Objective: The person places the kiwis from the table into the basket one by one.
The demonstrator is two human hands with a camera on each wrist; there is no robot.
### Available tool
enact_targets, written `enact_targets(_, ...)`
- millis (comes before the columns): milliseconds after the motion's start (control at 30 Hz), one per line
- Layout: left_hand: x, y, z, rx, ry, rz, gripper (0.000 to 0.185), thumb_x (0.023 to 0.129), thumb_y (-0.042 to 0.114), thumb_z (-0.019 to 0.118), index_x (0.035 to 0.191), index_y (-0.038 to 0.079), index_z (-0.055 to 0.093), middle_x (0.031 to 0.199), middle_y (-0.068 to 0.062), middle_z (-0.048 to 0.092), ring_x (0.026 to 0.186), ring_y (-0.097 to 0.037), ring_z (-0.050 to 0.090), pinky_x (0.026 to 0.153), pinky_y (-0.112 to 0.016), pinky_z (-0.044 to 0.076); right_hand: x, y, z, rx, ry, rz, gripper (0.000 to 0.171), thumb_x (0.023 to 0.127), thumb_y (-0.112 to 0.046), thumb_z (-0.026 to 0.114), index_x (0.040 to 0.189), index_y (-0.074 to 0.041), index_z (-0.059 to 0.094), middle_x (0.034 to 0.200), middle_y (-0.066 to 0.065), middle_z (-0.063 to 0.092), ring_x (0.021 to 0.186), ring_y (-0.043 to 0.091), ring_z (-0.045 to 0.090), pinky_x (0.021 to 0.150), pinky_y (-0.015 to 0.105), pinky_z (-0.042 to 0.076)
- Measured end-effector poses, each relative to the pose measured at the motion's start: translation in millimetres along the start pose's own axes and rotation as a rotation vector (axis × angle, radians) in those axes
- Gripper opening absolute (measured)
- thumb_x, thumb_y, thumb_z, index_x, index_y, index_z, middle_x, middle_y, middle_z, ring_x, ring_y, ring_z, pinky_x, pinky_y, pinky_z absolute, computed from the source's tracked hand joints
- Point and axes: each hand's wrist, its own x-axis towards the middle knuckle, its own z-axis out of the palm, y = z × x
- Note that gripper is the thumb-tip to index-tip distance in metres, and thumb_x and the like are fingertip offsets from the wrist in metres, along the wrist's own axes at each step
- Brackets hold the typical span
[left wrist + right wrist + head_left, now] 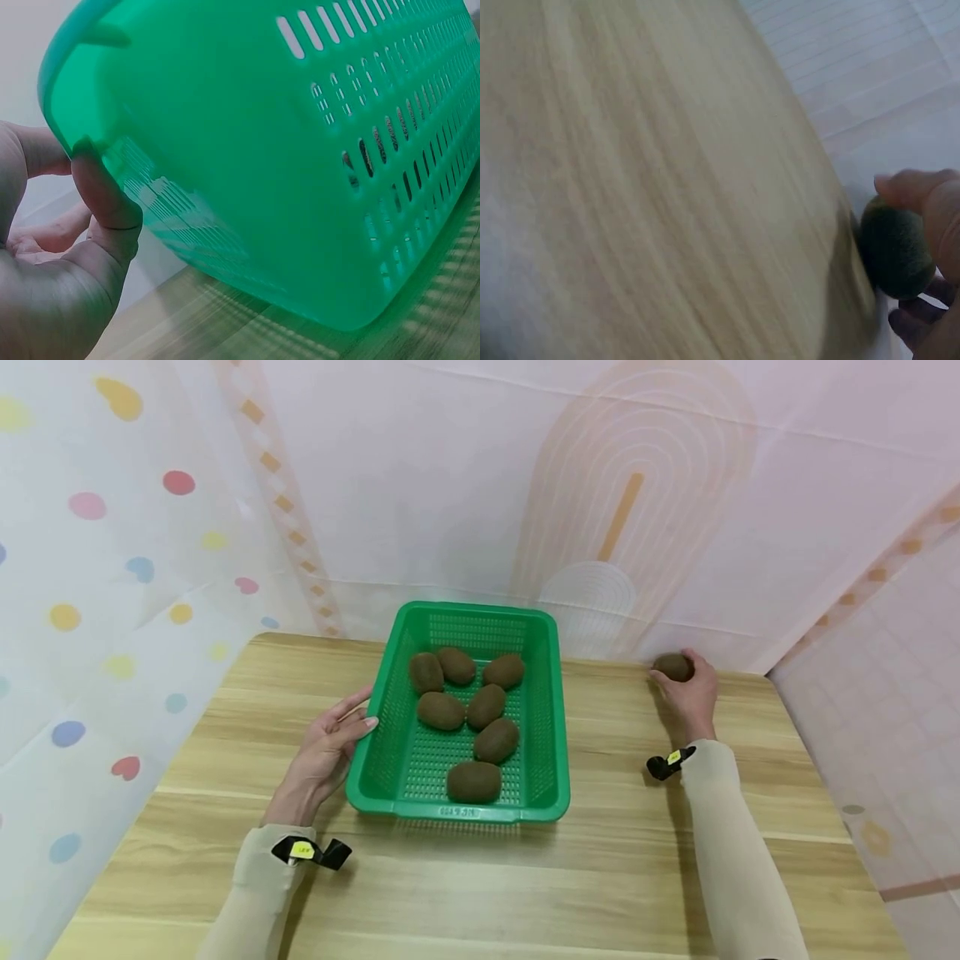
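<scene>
A green plastic basket (561,727) with slotted walls stands on the table, several brown kiwifruits (441,711) lying loose on its bottom. My left hand (324,752) pinches the basket's left rim between thumb and fingers; the left wrist view shows the thumb (105,191) against the rim's outer side. Far to the right, at the table's back edge, my right hand (693,693) holds a single kiwifruit (672,667) between thumb and fingers. Close up in the right wrist view, that kiwifruit (895,247) appears dark and fuzzy, partly covered by the hand.
The wooden table (615,877) ends at the back against a pale printed cloth (420,485). Another cloth with coloured dots (112,693) hangs along the left, and more cloth borders the right side. Black straps (311,852) with small devices sit on both wrists.
</scene>
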Motion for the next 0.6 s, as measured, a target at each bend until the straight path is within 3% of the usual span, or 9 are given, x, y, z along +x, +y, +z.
enact_targets(200,0.0,0.2,2.1,0.0,0.008,0.001,0.07,0.101,-0.004,0.059,0.162,0.001,0.024,0.122,-0.001,0.073,0.103,-0.011,0.074,0.087,-0.026,0.064,1.3,3.6,1.8,-0.001,0.053,0.007,0.07,0.09,-0.019,0.078,0.151,-0.003,0.048,0.153,0.024,0.047,0.142,0.04,0.043,0.122,0.052,0.036)
enact_targets(400,-0.1,0.5,1.8,-0.006,-0.005,0.003,0.071,0.101,-0.004,0.059,0.162,0.001,0.022,0.121,-0.001,0.073,0.102,-0.011,0.074,0.087,-0.026,0.064,-0.4,4.0,-1.0,-0.014,0.038,0.008,0.07,0.09,-0.02,0.078,0.151,-0.005,0.048,0.153,0.023,0.048,0.142,0.039,0.044,0.122,0.052,0.037)
enact_targets(600,-0.4,1.3,1.6,-0.022,-0.008,-0.001,0.072,0.101,-0.005,0.058,0.162,0.001,0.021,0.121,-0.002,0.073,0.102,-0.011,0.074,0.086,-0.026,0.064,-0.4,0.8,-5.2,0.04,0.006,0.035,0.073,0.09,-0.026,0.079,0.153,-0.009,0.046,0.154,0.02,0.047,0.14,0.036,0.045,0.12,0.05,0.039)
